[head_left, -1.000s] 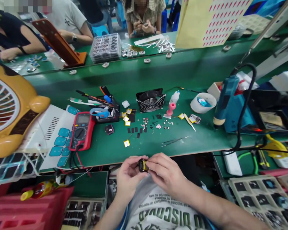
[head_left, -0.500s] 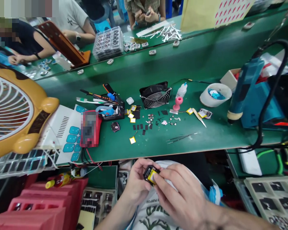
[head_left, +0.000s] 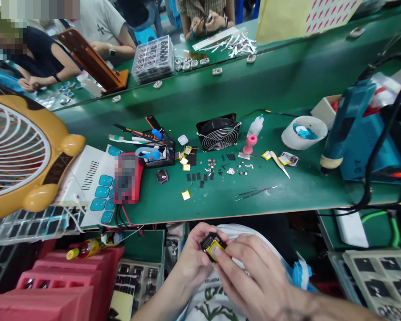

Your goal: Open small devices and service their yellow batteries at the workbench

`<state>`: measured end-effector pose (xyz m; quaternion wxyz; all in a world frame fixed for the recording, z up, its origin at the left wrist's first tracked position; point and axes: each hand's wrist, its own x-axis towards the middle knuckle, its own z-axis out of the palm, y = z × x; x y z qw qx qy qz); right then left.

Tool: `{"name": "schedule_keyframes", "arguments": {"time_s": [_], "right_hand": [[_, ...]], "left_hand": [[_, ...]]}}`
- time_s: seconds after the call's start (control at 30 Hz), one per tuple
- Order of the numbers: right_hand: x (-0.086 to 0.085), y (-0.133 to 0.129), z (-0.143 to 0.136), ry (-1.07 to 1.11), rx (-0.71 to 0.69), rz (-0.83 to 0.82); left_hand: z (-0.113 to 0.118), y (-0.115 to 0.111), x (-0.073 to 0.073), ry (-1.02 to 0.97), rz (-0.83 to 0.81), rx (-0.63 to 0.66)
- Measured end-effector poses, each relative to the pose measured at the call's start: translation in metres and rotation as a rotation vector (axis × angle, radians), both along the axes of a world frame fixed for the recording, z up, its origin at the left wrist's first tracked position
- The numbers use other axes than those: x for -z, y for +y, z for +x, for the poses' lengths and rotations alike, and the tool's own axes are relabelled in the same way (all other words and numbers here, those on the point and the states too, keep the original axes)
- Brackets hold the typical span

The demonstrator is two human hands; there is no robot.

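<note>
Since the frame a second earlier, the dark casing (head_left: 207, 243) had tipped, bringing its yellow piece (head_left: 214, 251) round to face the camera; casing and hands had drawn in closer to the body. Loose parts on the green bench (head_left: 167, 207) had kept their places; the view itself had swung a little.

Hands together, below the bench's near edge, in front of the person's shirt (head_left: 200, 299). Left hand (head_left: 194, 254) clamped round the casing, thumb and fingers on its edges. Right hand (head_left: 255, 263) came in from the other side, fingertips against the yellow piece; could not tell whether they pinched it or only pressed.

Progress, as judged: yellow piece lay at the casing's exposed side, so the two appeared to have been brought together. Seating and any wiring could not be made out. No cover showed over that side; fixing and closing looked not yet done.

On the bench: a similar yellow-edged pouch (head_left: 186, 195) lay by itself, more of them near the tool holder (head_left: 160, 156). Black pads (head_left: 202, 183) lay scattered just beyond. Tweezers (head_left: 255, 192) lay untouched, well apart from both hands. A second dark device (head_left: 162, 176) sat near the red multimeter (head_left: 137, 178).
</note>
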<state>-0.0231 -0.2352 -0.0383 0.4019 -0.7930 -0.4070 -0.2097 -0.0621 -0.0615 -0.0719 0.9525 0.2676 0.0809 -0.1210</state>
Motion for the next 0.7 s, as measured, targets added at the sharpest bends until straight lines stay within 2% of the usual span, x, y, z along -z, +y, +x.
{"name": "schedule_keyframes", "arguments": {"time_s": [0.17,0.37,0.53,0.63,0.7], "right_hand": [[0.003,0.000,-0.001,0.025,0.032,0.015],[0.012,-0.001,-0.003,0.110,-0.002,0.062],[0.005,-0.004,-0.002,0.151,-0.037,0.079],[0.002,-0.018,0.017,0.140,-0.065,0.033],[0.008,-0.034,0.042,0.045,0.015,-0.067]], "left_hand": [[-0.001,-0.001,0.004,0.012,-0.025,0.009],[0.000,-0.004,0.008,0.051,-0.015,-0.009],[0.002,-0.005,0.009,0.023,-0.037,-0.007],[0.001,-0.004,0.009,-0.034,-0.137,0.028],[0.001,-0.003,0.010,-0.100,-0.232,0.070]]}}
